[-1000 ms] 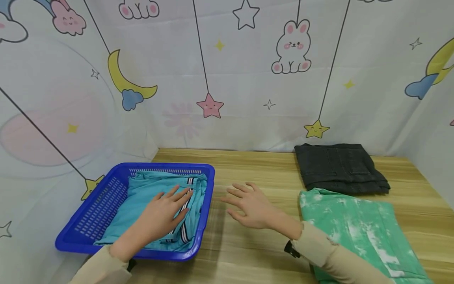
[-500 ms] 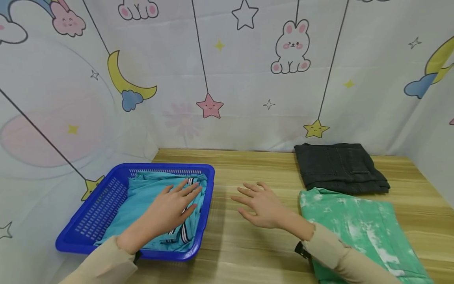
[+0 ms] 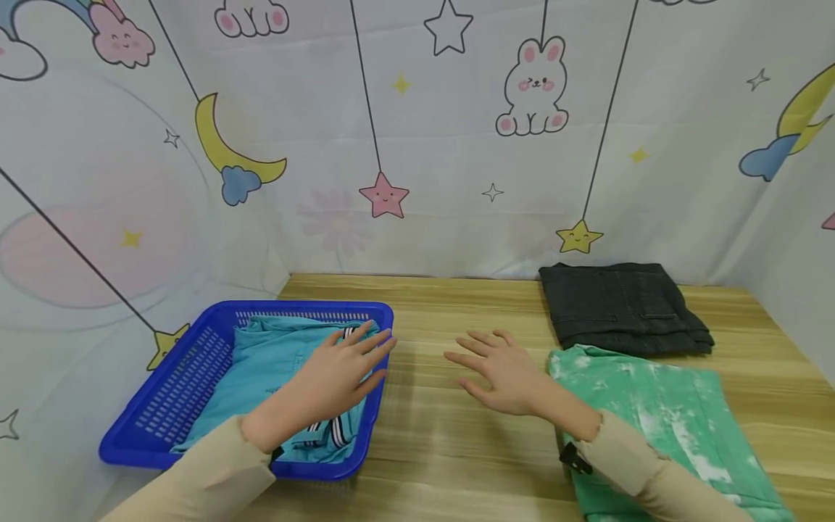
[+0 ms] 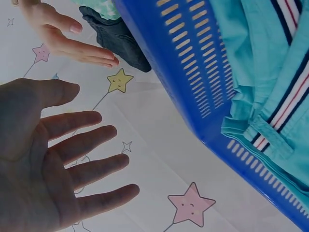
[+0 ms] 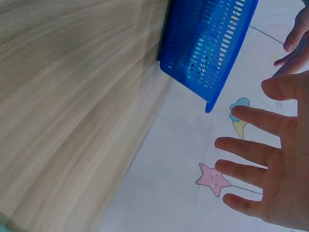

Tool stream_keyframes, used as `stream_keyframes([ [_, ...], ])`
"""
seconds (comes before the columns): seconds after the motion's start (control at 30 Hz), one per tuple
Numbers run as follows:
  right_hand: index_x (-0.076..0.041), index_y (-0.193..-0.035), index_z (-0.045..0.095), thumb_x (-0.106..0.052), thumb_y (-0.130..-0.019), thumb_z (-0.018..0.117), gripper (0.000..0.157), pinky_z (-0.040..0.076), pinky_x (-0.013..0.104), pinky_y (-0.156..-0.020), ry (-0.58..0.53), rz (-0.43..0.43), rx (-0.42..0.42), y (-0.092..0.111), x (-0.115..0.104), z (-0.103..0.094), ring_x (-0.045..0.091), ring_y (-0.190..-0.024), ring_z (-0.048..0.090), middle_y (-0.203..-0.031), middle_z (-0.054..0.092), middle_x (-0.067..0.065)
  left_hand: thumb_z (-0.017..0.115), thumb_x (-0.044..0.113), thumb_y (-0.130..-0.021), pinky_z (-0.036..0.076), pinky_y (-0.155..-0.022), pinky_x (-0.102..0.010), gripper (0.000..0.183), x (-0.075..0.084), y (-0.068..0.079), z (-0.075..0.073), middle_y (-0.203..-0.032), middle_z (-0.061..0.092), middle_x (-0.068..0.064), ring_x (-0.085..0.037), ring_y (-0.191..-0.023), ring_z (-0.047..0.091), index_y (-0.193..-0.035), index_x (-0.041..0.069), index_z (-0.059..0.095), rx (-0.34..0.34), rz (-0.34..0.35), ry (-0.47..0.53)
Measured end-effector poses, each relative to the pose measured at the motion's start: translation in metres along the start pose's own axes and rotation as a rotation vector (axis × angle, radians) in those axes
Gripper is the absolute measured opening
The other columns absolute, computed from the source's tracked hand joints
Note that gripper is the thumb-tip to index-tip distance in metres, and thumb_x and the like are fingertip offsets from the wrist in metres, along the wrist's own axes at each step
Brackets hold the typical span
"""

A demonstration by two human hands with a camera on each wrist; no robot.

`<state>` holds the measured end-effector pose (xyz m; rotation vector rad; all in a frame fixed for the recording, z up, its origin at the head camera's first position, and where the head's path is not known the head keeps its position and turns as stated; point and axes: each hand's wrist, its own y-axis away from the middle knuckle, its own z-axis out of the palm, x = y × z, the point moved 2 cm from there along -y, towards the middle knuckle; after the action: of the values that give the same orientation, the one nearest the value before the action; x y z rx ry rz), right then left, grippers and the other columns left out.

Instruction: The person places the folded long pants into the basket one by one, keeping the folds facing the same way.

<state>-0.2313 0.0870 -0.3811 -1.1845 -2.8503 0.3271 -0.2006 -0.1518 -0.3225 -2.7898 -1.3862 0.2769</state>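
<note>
My left hand (image 3: 333, 377) hovers over the right part of a blue plastic basket (image 3: 107, 453), fingers spread and nothing held. Inside that basket lie folded turquoise trousers (image 3: 261, 362) with a striped band, seen closer as the turquoise trousers (image 4: 260, 63) in the left wrist view. My right hand (image 3: 505, 373) is above the table between the basket and a folded green-and-white tie-dye cloth (image 3: 652, 420). Its fingers are straight and apart, touching nothing. In the right wrist view the right hand (image 5: 280, 154) shows a bare palm side.
Folded black jeans (image 3: 616, 308) lie behind the green cloth at the back right. The wooden table (image 3: 430, 464) ends at white printed fabric walls (image 3: 443, 145) at the back and on both sides. Slotted basket sides (image 5: 207, 48) rise from the tabletop.
Both hands have moved to the right, the left one from over the trousers toward the basket's right rim. The basket and the folded clothes have stayed in place.
</note>
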Motion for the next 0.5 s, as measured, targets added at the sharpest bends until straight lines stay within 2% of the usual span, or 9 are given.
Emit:
stream_keyframes([
  [0.27, -0.026, -0.129, 0.048, -0.042, -0.089, 0.047, 0.043, 0.031, 0.051, -0.099, 0.031, 0.027, 0.029, 0.007, 0.009, -0.003, 0.025, -0.128, 0.038, -0.136, 0.045, 0.005, 0.049, 0.031, -0.091, 0.038, -0.095, -0.053, 0.049, 0.013, -0.015, -0.003, -0.137, 0.043, -0.005, -0.029, -0.130, 0.034, -0.136, 0.014, 0.039, 0.007, 0.046, 0.007],
  [0.5, -0.025, -0.128, 0.050, -0.040, -0.088, 0.050, 0.043, 0.031, 0.051, -0.098, 0.020, 0.046, 0.072, 0.014, 0.016, -0.004, 0.026, -0.127, 0.039, -0.134, 0.047, 0.006, 0.048, 0.032, -0.092, 0.039, -0.094, -0.053, 0.046, 0.019, -0.027, -0.006, -0.136, 0.045, -0.005, -0.029, -0.128, 0.037, -0.134, 0.014, 0.042, 0.082, 0.071, 0.038],
])
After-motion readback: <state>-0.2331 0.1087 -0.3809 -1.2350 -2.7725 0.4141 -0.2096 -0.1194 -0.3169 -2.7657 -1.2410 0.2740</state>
